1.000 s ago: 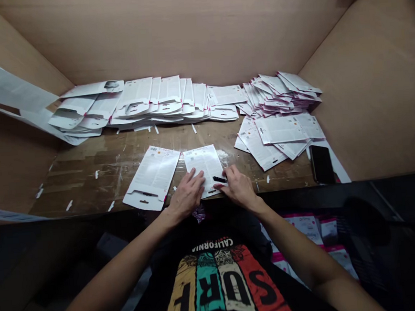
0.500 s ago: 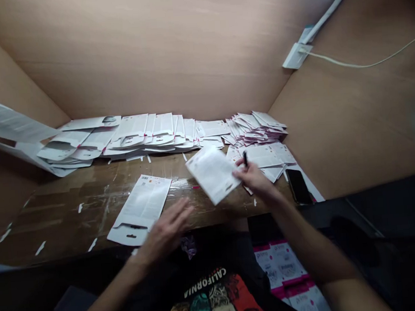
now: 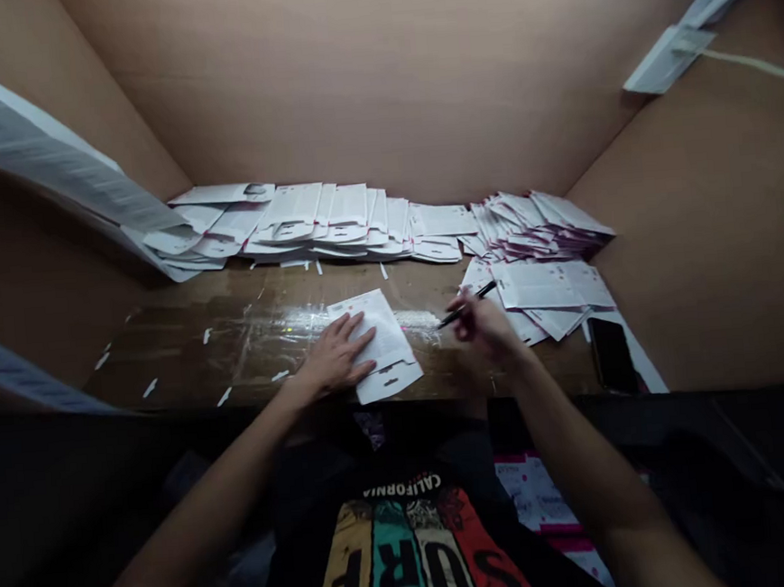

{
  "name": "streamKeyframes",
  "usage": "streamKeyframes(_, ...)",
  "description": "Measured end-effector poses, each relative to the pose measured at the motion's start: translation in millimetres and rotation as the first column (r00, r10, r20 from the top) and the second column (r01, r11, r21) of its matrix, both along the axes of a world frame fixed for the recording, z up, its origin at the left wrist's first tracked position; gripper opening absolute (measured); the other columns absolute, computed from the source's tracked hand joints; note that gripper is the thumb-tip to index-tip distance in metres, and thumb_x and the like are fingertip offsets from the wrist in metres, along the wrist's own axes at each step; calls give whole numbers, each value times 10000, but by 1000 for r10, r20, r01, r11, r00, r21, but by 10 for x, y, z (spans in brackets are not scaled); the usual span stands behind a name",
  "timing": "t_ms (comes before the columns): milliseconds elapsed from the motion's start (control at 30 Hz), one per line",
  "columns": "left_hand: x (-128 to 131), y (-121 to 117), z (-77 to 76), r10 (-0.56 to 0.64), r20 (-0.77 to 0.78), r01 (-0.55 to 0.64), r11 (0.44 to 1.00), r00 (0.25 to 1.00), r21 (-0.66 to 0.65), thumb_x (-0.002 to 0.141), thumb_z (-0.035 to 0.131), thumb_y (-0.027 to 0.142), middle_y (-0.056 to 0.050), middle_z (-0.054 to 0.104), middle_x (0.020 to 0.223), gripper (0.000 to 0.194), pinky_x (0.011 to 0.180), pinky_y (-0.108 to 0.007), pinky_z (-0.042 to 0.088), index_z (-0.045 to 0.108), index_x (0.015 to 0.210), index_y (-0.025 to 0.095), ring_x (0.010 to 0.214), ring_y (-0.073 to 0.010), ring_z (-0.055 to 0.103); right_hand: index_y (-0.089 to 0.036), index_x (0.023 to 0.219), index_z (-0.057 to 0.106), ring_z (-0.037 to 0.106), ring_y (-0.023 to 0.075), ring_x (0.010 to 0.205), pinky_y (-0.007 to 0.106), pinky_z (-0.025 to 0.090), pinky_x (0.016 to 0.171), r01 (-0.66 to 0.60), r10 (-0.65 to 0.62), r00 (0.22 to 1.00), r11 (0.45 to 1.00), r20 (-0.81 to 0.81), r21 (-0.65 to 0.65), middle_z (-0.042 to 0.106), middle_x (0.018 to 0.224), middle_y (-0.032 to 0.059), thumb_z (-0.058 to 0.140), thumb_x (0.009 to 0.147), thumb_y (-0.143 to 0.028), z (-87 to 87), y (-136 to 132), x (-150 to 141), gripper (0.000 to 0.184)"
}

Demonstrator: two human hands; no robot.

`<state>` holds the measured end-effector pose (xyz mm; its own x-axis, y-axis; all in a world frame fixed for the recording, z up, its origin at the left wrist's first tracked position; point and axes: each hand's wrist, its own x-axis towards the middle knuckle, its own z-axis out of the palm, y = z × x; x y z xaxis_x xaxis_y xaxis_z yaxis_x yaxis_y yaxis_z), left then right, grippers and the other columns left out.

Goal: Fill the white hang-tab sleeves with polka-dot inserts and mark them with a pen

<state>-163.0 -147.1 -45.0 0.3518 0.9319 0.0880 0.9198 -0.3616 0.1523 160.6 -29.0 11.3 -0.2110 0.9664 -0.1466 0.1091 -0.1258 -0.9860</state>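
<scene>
My left hand (image 3: 344, 351) lies flat, fingers spread, on a white card sleeve (image 3: 390, 343) with printed text and a hang-hole flap at its near end. The sleeve rests slightly turned on the brown, tape-covered worktop (image 3: 186, 355). To the right, my right hand (image 3: 481, 323) is closed round a black pen (image 3: 469, 305), whose tip points left toward the sleeve. That hand is raised apart from the sleeve and its fingers are a little blurred.
Along the back wall lies a row of overlapping white sleeves (image 3: 301, 215), with a heaped pile (image 3: 536, 223) at the right. More sleeves (image 3: 547, 286) and a black phone (image 3: 612, 355) sit near the right edge. Small white paper scraps (image 3: 151, 387) dot the worktop. Printed sheets (image 3: 47, 144) hang at left.
The sleeve in my right hand has left it; only the pen stays there. My left hand has come down onto a sleeve. Earlier two separate sleeves showed here, now one. The view has shifted.
</scene>
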Motion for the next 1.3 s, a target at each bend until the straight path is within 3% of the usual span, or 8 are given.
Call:
streamKeyframes(167, 257, 69, -110, 1, 2, -1, 1000, 1000, -1, 1024, 538, 583, -57, 354, 1741, 658, 1297, -543, 254, 483, 1615, 300, 1624, -392, 235, -181, 859, 679, 659, 149, 543, 232, 520, 473, -176, 167, 984, 970, -70, -169, 762, 720, 56, 893, 739, -614, -536, -543, -406, 497)
streamKeyframes(700, 253, 64, -118, 4, 7, -4, 1000, 1000, 16, 1034, 544, 580, -53, 351, 1744, 652, 1304, -509, 238, 481, 1617, 296, 1621, -380, 250, -186, 846, 653, 672, 175, 559, 257, 512, 518, -305, 298, 952, 915, -68, -264, 734, 690, 41, 849, 776, -516, -512, -466, -332, 390)
streamKeyframes(867, 261, 33, -106, -2, 21, 1, 999, 1000, 50, 1069, 500, 526, -58, 394, 1722, 579, 1292, -511, 269, 520, 1597, 289, 1609, -376, 284, -193, 803, 634, 580, 156, 650, 272, 468, 651, -386, 377, 912, 922, 164, 29, 636, 711, 9, 644, 937, -440, -475, -406, -306, 281)
streamKeyframes(967, 266, 19, -106, 9, 40, -11, 998, 999, 62, 1098, 447, 439, -35, 411, 1714, 512, 1290, -512, 279, 533, 1585, 307, 1609, -356, 293, -192, 960, 686, 618, 206, 866, 302, 469, 777, -578, 368, 721, 786, 587, 218, 689, 965, 71, 632, 963, -343, -494, -491, -419, 160)
streamKeyframes(1067, 267, 29, -111, 10, 50, -12, 999, 999, 50, 1096, 446, 399, -46, 416, 1710, 504, 1295, -529, 274, 542, 1579, 294, 1607, -361, 298, -181, 1061, 666, 613, 233, 990, 315, 459, 827, -713, 287, 494, 674, 820, 194, 679, 1132, 121, 561, 1002, -229, -459, -621, -482, 130)
streamKeyframes(1133, 263, 43, -108, 9, 53, -11, 999, 999, 35, 1091, 460, 398, -62, 421, 1706, 509, 1302, -558, 255, 546, 1577, 274, 1604, -375, 300, -172, 1047, 647, 608, 220, 950, 310, 461, 816, -790, 392, 437, 598, 810, 137, 680, 1079, 107, 515, 1027, -212, -374, -694, -430, 139)
streamKeyframes(1267, 265, 9, -77, 2, 91, -5, 1000, 996, 30, 1064, 516, 336, -104, 428, 1697, 537, 1296, -566, 277, 520, 1589, 219, 1592, -371, 313, -184, 992, 653, 616, 177, 827, 265, 489, 745, -961, 854, 253, 275, 454, 19, 664, 887, 11, 605, 1046, -423, -157, -785, -205, 249)
streamKeyframes(1300, 274, -27, -67, -14, 106, 11, 1000, 994, 26, 1066, 503, 307, -110, 440, 1689, 529, 1288, -538, 304, 520, 1585, 207, 1582, -353, 336, -186, 1021, 662, 635, 182, 845, 265, 504, 748, -963, 874, 254, 267, 415, 27, 673, 911, 10, 664, 1013, -483, -129, -803, -165, 298)
